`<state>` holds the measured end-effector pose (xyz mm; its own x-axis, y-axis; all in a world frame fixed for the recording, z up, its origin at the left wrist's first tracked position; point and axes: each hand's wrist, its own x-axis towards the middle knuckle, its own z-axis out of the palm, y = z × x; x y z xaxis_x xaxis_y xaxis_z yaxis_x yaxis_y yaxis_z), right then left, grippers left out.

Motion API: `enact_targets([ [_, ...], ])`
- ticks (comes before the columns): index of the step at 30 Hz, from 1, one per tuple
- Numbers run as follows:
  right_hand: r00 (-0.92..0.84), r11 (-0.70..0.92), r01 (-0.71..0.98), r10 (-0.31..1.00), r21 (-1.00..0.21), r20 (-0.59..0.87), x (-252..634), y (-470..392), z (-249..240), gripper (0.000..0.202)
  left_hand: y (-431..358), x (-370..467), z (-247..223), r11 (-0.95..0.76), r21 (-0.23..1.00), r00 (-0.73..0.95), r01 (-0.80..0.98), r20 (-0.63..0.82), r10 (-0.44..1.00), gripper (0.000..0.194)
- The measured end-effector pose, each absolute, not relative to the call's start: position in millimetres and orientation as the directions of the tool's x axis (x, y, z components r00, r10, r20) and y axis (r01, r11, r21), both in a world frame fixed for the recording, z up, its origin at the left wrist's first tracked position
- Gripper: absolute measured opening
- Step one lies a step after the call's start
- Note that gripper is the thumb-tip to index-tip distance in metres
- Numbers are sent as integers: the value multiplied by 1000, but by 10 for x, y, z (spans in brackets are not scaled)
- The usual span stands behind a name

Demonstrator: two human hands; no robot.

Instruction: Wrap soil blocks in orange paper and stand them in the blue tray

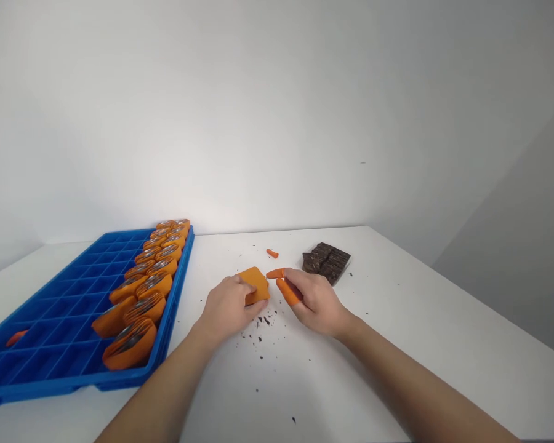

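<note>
My left hand (228, 306) grips a flat orange piece (255, 283), like folded paper or cloth, with its fingers on top and its thumb along the near edge. Close to the right edge of that piece is my right hand (311, 300), wearing orange finger cots on thumb and index finger. Those two fingertips are apart, and I see nothing held between them. The other right fingers are curled and partly hidden. Dark crumbs (265, 320) lie scattered on the white table just below the orange piece.
A blue compartment tray (50, 301) stands on the left, its right columns holding several orange pouches (132, 344) with shiny metal inside. Behind my right hand lies a dark brown ridged stack (327, 261). A loose orange finger cot (272, 253) rests farther back, before a white wall.
</note>
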<state>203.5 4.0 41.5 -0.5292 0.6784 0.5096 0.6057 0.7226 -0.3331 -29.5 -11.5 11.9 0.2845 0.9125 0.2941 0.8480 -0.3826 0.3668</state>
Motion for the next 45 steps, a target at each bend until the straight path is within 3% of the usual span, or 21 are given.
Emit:
enact_targets([
  [3, -541, 710, 606, 698, -358, 469, 2020, 21, 425, 39, -121, -326, 126, -380, 389, 297, 839, 257, 920, 43],
  [7, -541, 691, 640, 716, -335, 441, 2005, 56, 381, 33, -135, -370, 70, -441, 323, 361, 837, 281, 889, 37],
  [12, -554, 708, 663, 683, -244, 475, 2007, 116, 302, 21, -137, -399, 11, -529, 304, 414, 792, 368, 833, 35],
  [17, -557, 693, 672, 705, -261, 440, 2042, 154, 271, 18, -191, -356, 106, -552, 312, 366, 774, 491, 790, 28],
  [21, -519, 697, 604, 712, -387, 473, 2048, 173, 297, 38, -248, -328, 203, -629, 313, 303, 711, 672, 676, 28],
  [26, -425, 584, 327, 793, -743, 437, 1997, 148, 409, 49, -278, -314, 256, -716, 471, 89, 515, 801, 591, 16],
  [28, -434, 512, 202, 811, -835, 392, 1974, 133, 439, 46, -283, -316, 269, -729, 543, 35, 417, 792, 610, 18],
  [31, -472, 427, 102, 816, -899, 334, 1951, 122, 438, 47, -294, -316, 286, -748, 615, 101, 250, 752, 651, 10],
  [35, -473, 425, 129, 820, -896, 321, 1949, 136, 386, 55, -309, -299, 290, -754, 650, 189, 92, 732, 654, 26],
  [41, -465, 452, 187, 823, -872, 327, 1981, 155, 351, 52, -319, -281, 279, -646, 762, 249, 45, 618, 746, 11],
  [45, -478, 504, 235, 805, -831, 352, 1978, 149, 353, 54, -329, -280, 274, -532, 847, 288, 0, 509, 811, 16],
])
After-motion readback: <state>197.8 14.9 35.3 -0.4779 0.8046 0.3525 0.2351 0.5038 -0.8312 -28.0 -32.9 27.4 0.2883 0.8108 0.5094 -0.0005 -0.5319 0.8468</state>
